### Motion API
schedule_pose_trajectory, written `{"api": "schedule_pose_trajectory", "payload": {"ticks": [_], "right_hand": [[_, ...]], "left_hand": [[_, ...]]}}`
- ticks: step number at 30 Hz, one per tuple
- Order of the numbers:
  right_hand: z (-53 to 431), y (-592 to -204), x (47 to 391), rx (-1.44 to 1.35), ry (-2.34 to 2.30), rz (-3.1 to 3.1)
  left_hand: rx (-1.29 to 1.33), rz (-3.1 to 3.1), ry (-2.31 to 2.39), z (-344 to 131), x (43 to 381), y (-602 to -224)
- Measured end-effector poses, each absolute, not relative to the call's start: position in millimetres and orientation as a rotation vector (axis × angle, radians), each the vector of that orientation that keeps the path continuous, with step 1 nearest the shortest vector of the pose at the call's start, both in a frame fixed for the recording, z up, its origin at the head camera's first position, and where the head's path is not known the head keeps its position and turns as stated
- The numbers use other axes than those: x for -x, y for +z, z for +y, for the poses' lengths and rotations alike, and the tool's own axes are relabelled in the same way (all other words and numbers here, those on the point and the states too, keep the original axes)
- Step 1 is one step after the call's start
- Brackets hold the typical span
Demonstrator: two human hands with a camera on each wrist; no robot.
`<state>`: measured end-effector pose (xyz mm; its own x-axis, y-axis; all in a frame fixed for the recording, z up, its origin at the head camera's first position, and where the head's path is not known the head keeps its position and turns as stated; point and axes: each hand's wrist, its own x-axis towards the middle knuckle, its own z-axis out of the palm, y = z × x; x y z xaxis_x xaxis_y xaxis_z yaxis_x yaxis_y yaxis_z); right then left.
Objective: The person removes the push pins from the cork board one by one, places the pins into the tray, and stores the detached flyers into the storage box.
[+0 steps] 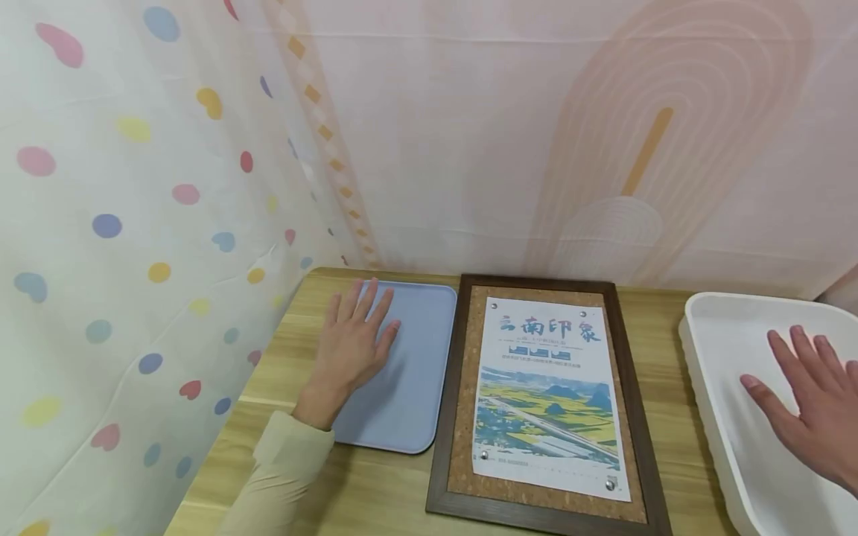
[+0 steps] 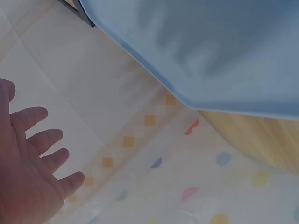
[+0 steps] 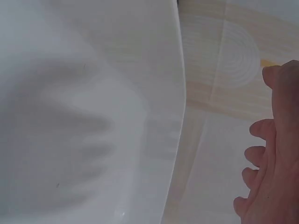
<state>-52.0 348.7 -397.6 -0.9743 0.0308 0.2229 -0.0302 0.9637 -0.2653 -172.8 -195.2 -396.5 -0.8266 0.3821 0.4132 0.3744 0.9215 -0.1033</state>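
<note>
Cloth point(image 1: 429, 164) at the back, pale pink with arches, meeting white dotted cloth point(image 1: 167, 238) at left, each cut off by the head view's edges. Below, wood-grain table point(image 1: 268, 439), cropped at the bottom. On it at right, white tub point(image 1: 717, 417), running out of the head view at right and below. In the middle, framed cork board point(image 1: 536, 494), lower edge slightly cropped; in the left wrist view, just one dark corner. Just left of the board, light blue tray point(image 1: 415, 372), partly hidden by hand and sleeve point(image 1: 288, 461). On the cork, printed poster point(image 1: 546, 394): big title legible as 云南印象, finer lines beneath too small to read, likewise lettering in three blue boxes and a faint line at the foot; lower down, yellow fields and blue hills. Left hand point(image 1: 358, 346) above the tray, fingers straight and spread. Right hand point(image 1: 818, 406) over the tub, fingers spread too, cut off at the head view's edge. Smallest, silver pins point(image 1: 484, 455) at the poster's corners.
</note>
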Motion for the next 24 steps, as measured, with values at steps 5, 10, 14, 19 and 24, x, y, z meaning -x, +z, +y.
{"api": "schedule_pose_trajectory", "payload": {"ticks": [5,10,14,19,24], "right_hand": [[336.9,-394.8,51.3,-0.094,0.408,-2.882],[324.7,-394.7,52.0,-0.244,0.523,-2.793],[311.2,-394.4,54.7,-0.286,0.559,-2.772],[293.9,-394.3,60.0,-0.320,0.575,-2.781],[278.7,-398.1,65.9,-0.376,0.619,-2.771]], "left_hand": [[0.576,-2.621,0.037,-190.1,172.8,-397.7],[0.603,-2.625,0.028,-183.8,173.8,-398.1],[0.617,-2.661,0.022,-178.0,174.7,-399.7],[0.629,-2.688,-0.011,-169.4,176.0,-401.4],[0.652,-2.683,-0.009,-160.3,180.2,-404.8]]}}
